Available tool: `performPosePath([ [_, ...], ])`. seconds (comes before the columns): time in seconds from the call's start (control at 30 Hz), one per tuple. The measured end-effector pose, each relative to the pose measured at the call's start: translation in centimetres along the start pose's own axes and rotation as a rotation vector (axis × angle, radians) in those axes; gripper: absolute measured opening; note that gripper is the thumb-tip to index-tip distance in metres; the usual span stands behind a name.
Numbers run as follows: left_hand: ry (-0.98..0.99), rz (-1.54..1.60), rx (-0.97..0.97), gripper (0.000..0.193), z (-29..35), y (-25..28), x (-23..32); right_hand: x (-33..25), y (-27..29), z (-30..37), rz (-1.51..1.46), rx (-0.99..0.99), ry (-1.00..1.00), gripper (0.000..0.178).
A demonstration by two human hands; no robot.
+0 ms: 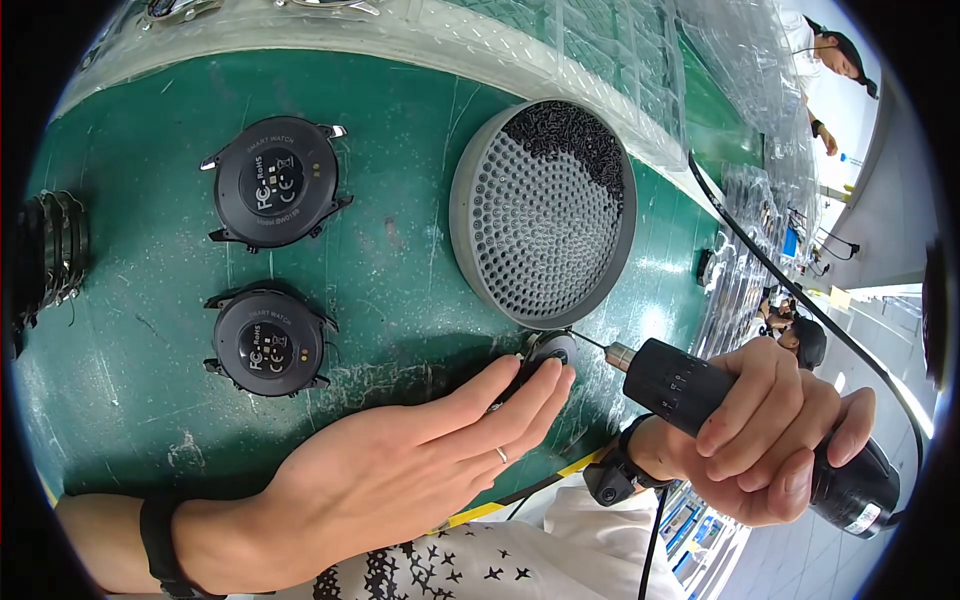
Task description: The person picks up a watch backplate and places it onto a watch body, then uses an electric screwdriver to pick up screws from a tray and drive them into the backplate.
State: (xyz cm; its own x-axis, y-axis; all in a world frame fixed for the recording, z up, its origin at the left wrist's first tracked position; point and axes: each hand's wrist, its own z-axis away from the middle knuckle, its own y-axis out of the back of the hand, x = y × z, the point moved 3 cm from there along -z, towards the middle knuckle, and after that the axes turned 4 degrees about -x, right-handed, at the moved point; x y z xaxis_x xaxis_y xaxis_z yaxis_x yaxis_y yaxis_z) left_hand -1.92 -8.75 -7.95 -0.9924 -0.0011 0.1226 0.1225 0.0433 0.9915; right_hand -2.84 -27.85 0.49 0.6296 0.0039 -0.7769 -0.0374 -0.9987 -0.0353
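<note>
My left hand lies low over the green mat, its fingertips holding a small black watch case down beside the screw tray. Much of that case is hidden under the fingers. Wrapped around a black electric screwdriver is my right hand. The thin bit points left, its tip at the edge of the held case. Just beyond stands a round grey screw tray full of small holes, with dark screws heaped at its far side. Two black smartwatches lie back side up on the left.
Stacked dark watch cases stand at the far left. Clear plastic trays line the back behind a pale raised edge. A black cable arcs down the right side. Two other people are off to the right.
</note>
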Motion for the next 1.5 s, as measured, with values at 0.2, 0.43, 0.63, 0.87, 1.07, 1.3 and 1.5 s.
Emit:
performPosePath([
  [0.2,0.008,0.005,-0.003,0.064,0.0,0.0,0.0,0.4,-0.7,-0.1,0.023,0.001,-0.039,0.026],
  [0.43,0.07,0.073,0.011,0.056,-0.6,-0.5,0.4,-0.1,0.0,-0.4,-0.008,-0.007,-0.223,0.024],
  [0.63,0.054,0.034,-0.044,0.055,-1.4,0.2,-0.5,-3.9,4.4,1.5,-0.09,0.268,-0.231,0.038],
  [0.87,0.083,0.071,-0.06,0.057,-0.9,0.1,0.0,-2.5,3.3,0.5,-0.151,0.221,-0.312,0.028],
  [1.07,0.065,0.051,-0.061,0.056,-0.7,-0.1,0.0,-0.9,1.3,0.2,-0.054,0.217,-0.181,0.023],
  [1.3,0.09,0.123,0.001,0.058,-0.6,-0.3,0.3,-0.7,-0.1,-1.2,0.168,-0.026,-0.389,0.02],
  [1.5,0.068,0.1,0.056,0.058,-0.6,-0.2,0.3,-0.4,0.1,-1.5,-0.018,-0.042,-0.101,0.017],
])
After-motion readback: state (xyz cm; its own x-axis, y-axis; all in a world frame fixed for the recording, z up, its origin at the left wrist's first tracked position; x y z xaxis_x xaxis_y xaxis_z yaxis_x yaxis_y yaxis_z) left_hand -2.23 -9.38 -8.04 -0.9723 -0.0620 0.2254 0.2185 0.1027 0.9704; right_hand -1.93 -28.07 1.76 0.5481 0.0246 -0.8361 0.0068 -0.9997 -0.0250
